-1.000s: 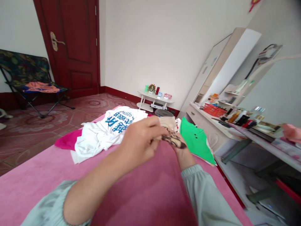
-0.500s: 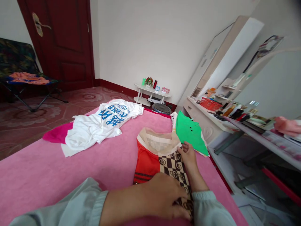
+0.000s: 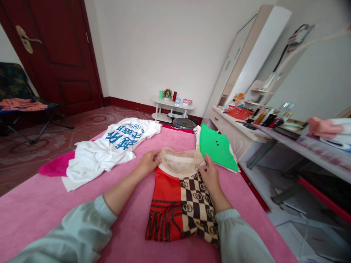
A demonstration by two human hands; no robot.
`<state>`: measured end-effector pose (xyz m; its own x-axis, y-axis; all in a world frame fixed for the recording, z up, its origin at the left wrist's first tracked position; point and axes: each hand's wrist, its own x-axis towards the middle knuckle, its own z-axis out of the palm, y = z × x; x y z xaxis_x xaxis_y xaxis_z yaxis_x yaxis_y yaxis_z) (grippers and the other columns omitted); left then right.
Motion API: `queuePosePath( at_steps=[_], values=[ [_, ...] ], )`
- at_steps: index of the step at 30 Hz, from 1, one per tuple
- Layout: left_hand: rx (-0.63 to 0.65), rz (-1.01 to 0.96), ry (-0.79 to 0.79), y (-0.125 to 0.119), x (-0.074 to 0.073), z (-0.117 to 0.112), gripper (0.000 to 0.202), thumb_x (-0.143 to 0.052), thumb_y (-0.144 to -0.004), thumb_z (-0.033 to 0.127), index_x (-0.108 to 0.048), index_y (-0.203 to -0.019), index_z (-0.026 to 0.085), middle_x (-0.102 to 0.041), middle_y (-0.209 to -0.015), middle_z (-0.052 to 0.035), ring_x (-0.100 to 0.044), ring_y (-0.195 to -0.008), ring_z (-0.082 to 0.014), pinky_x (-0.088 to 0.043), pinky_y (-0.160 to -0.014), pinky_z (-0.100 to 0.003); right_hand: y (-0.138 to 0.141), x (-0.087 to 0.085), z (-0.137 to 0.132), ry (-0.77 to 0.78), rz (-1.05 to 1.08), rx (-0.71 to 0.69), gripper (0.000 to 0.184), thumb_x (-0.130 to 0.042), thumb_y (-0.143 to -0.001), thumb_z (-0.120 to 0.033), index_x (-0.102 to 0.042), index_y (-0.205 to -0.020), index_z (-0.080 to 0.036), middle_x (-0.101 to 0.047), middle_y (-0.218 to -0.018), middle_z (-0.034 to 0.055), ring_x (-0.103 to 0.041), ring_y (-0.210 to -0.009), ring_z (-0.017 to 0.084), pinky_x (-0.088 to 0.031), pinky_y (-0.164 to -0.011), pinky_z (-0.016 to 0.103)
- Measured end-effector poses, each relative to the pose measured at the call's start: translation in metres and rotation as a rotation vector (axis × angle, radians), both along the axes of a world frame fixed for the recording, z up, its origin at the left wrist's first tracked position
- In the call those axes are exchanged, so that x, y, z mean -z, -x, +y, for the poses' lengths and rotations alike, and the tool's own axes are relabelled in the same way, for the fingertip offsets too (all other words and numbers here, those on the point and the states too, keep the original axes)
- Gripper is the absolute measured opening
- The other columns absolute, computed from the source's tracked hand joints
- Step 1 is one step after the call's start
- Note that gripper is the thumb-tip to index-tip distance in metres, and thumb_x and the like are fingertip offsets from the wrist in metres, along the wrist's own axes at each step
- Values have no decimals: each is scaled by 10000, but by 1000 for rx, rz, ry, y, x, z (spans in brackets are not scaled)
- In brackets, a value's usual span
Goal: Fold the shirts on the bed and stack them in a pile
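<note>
A folded top (image 3: pixel 175 204) lies flat on the pink bed cover (image 3: pixel 131 219). Its left part is red with dark lettering, its right part a black and cream check, and a sheer beige neckline runs along the far end. My left hand (image 3: pixel 148 162) pinches the left corner of that neckline. At the opposite corner, my right hand (image 3: pixel 210 173) grips the edge between thumb and fingers. Just beyond my right hand sits a green folded garment (image 3: pixel 216 146) with small black dots.
A white T-shirt (image 3: pixel 109 142) with blue lettering is spread at the left, over a magenta cloth (image 3: pixel 56 164). Along the right stands a dressing table (image 3: pixel 227 124) with bottles and a red basket (image 3: pixel 239 112). A low white stand (image 3: pixel 172 105) is by the wall.
My left hand has moved from the near part of the top up to its left neckline corner, uncovering the lettering. My right hand stays at the right corner. The view has shifted slightly.
</note>
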<state>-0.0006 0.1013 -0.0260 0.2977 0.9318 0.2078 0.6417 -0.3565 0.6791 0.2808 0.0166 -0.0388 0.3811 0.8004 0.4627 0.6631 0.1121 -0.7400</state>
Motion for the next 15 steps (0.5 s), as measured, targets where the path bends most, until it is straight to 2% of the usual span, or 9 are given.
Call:
queuePosePath(
  at_steps=[2, 4, 6, 9, 11, 15],
  values=[
    [30, -43, 19, -5, 1, 0, 265, -589, -749, 211, -692, -990, 177, -704, -907, -32, -637, -797, -189, -490, -745, -274, -2, 2, 1, 23, 35, -29, 622, -563, -733, -312, -470, -1309, -99, -673, -1008, 112, -619, -710, 188, -499, -744, 352],
    [36, -117, 10, -11, -4, 1, 173, -573, -759, 218, -709, -857, 170, -706, -808, -20, -631, -725, -172, -487, -694, -260, -4, 4, 1, 11, 102, -31, 514, -563, -740, -336, -559, -1198, -102, -690, -916, 95, -630, -727, 205, -505, -730, 349],
    [46, -189, -49, -19, -12, 5, 159, -567, -766, 225, -703, -809, 157, -698, -766, -19, -620, -685, -156, -474, -664, -247, -7, 6, 1, -19, 208, 3, 427, -559, -753, -363, -601, -1098, -114, -691, -850, 83, -636, -713, 211, -514, -705, 348],
    [68, -241, -124, -30, -19, 15, 138, -592, -740, 218, -700, -799, 155, -685, -760, -19, -602, -680, -147, -459, -666, -243, -9, 9, -1, -39, 355, 40, 410, -552, -770, -383, -584, -1079, -116, -675, -800, 72, -637, -679, 205, -526, -679, 347],
    [71, -291, -69, -36, -17, 21, 99, -614, -707, 194, -694, -749, 154, -673, -727, -17, -592, -665, -147, -459, -671, -249, -9, 8, -4, -52, 342, 67, 430, -559, -764, -365, -564, -1113, -113, -665, -878, 92, -633, -705, 199, -526, -694, 346],
    [41, -411, 58, -39, 0, 27, 50, -625, -685, 185, -663, -694, 154, -661, -676, -16, -588, -625, -147, -481, -663, -264, 0, -5, -12, -170, 69, 169, 427, -551, -761, -289, -550, -1157, -129, -561, -1149, 151, -599, -767, 172, -506, -753, 344]
  ],
)
